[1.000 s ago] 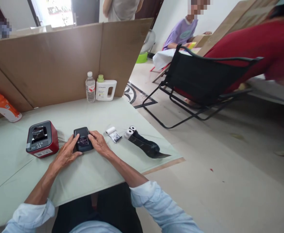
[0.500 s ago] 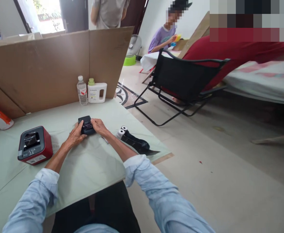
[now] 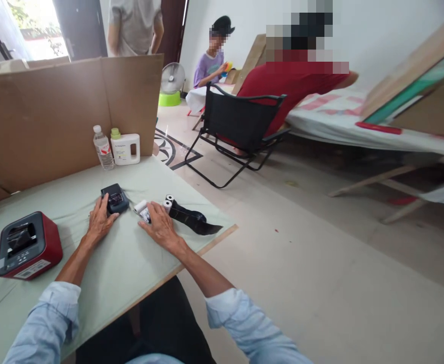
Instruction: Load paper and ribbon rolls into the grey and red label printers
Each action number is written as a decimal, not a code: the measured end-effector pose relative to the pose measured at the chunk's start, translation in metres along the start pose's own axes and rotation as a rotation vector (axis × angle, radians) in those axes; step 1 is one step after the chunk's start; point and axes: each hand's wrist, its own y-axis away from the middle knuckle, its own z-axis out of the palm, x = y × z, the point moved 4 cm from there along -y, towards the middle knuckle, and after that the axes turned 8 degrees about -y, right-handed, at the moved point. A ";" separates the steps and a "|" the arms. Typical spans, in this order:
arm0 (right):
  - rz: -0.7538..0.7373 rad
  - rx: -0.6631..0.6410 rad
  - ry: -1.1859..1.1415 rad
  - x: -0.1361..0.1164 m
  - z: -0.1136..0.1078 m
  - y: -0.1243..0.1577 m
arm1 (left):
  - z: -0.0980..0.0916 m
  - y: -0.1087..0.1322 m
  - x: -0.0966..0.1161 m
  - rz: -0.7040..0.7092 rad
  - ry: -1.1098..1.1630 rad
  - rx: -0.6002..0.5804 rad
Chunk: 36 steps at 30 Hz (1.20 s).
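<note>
A small black box-like device [image 3: 117, 201] with a glossy top lies on the green-covered table. My left hand [image 3: 99, 221] grips its near left corner, fingers along the side and thumb at the front. To the right, my right hand [image 3: 160, 226] is low over the table, fingers apart. Its thumb and index finger are at a small white roll [image 3: 140, 206] with a dark-marked strip; contact is unclear. Just beyond that hand stand two white-cored rolls [image 3: 168, 201], beside black strips [image 3: 193, 221] trailing toward the table's right edge.
A red and black boxy machine [image 3: 30, 246] sits at the left. A water bottle [image 3: 104, 147] and a white handled jug [image 3: 126, 148] stand against a cardboard screen [image 3: 70, 106]. Beyond are a black folding chair [image 3: 242, 119] with a seated person, a fan [image 3: 173, 78] and other people.
My right hand has left the black device and moved right, to the white roll. My left hand stays on the device. The view has turned right.
</note>
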 end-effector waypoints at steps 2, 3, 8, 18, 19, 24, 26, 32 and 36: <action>0.021 -0.015 0.025 -0.001 0.003 0.003 | -0.002 0.000 0.005 -0.016 -0.026 0.007; 0.026 -0.016 0.028 -0.003 0.003 0.002 | -0.002 0.000 0.006 -0.025 -0.036 0.010; 0.009 0.006 0.018 -0.009 -0.005 0.005 | -0.002 0.003 0.011 -0.034 -0.047 0.056; -0.037 0.023 0.063 -0.001 -0.010 0.017 | 0.000 0.008 0.012 -0.008 -0.017 0.152; -0.040 0.024 0.067 -0.001 -0.011 0.018 | -0.001 0.008 0.013 -0.006 -0.015 0.149; -0.052 0.024 0.062 -0.008 -0.019 0.039 | -0.001 0.007 0.014 0.003 -0.013 0.147; -0.066 0.019 0.042 -0.011 -0.025 0.053 | -0.001 0.007 0.014 0.008 -0.010 0.156; -0.136 -0.020 -0.121 -0.017 -0.044 0.087 | 0.000 0.005 0.015 0.021 0.009 0.155; -0.103 -0.011 -0.191 -0.017 -0.053 0.097 | -0.002 0.006 0.016 0.011 0.016 0.147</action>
